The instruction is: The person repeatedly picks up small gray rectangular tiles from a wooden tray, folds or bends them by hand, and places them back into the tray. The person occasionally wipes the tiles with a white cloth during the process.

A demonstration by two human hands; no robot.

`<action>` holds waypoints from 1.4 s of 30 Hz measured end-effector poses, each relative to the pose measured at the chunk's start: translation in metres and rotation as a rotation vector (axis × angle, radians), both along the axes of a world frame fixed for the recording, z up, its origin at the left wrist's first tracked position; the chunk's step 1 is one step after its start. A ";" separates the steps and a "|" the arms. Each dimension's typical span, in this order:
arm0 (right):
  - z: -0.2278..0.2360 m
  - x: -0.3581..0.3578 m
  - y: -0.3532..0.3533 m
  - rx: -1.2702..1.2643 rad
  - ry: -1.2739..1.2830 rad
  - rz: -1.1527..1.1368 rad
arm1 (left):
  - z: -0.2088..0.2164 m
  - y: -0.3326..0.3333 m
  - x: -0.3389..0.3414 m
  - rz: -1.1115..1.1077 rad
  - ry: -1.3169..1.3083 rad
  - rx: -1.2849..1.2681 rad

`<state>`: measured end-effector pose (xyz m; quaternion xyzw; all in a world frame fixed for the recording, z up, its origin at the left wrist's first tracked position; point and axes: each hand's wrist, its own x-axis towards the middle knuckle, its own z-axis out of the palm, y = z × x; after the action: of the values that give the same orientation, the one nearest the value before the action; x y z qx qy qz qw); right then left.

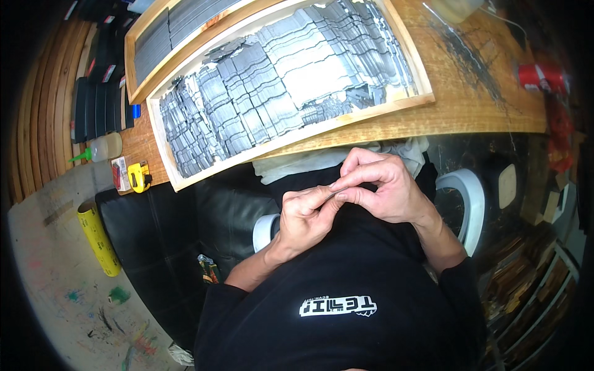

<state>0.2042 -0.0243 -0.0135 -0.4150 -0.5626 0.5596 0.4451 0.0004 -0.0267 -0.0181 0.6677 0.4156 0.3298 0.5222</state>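
Note:
In front of my torso, my left hand [307, 213] and my right hand [385, 188] meet at the fingertips. Both are pinched around a small, thin, dark strip [335, 195], mostly hidden by the fingers. Beyond them, on the table, lies a shallow wooden frame [297, 135] with a pale base. Rows of thin grey strips [247, 93] with jagged edges fill much of it, and bright light washes out part of its middle. A second wooden frame [137, 93] with smoother dark grey strips sits behind it, at the far left.
A yellow tape measure [140, 177] and a green-tipped bottle [106, 147] stand at the table's left end. On the right are dark scraps [467, 52] and a red can [542, 78]. A yellow roll [99, 240] and a black padded seat [161, 247] are lower left.

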 end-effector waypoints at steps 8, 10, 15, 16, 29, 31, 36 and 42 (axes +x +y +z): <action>0.000 0.005 0.004 -0.090 0.015 0.084 | 0.004 -0.002 -0.002 -0.044 0.052 -0.003; 0.000 0.005 0.004 -0.084 0.018 0.091 | 0.004 -0.003 -0.001 -0.038 0.046 -0.005; 0.000 -0.001 0.002 0.002 0.029 0.040 | 0.002 -0.005 0.001 -0.013 0.016 0.031; -0.002 -0.003 0.001 0.025 0.016 -0.001 | 0.004 -0.005 0.002 -0.006 0.019 0.021; -0.001 0.003 0.000 -0.012 -0.038 0.019 | -0.008 -0.008 0.004 0.034 -0.021 0.097; 0.000 0.004 0.001 -0.019 -0.042 0.042 | -0.012 -0.010 0.006 0.053 -0.062 0.112; -0.002 0.007 0.004 -0.037 -0.025 0.076 | -0.006 -0.009 0.004 0.021 -0.038 0.068; -0.005 0.009 0.003 -0.050 -0.002 0.090 | -0.005 -0.008 0.004 -0.011 -0.022 0.051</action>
<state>0.2132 -0.0211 -0.0189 -0.4007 -0.5671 0.5924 0.4085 0.0041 -0.0348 -0.0228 0.6794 0.3975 0.3448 0.5114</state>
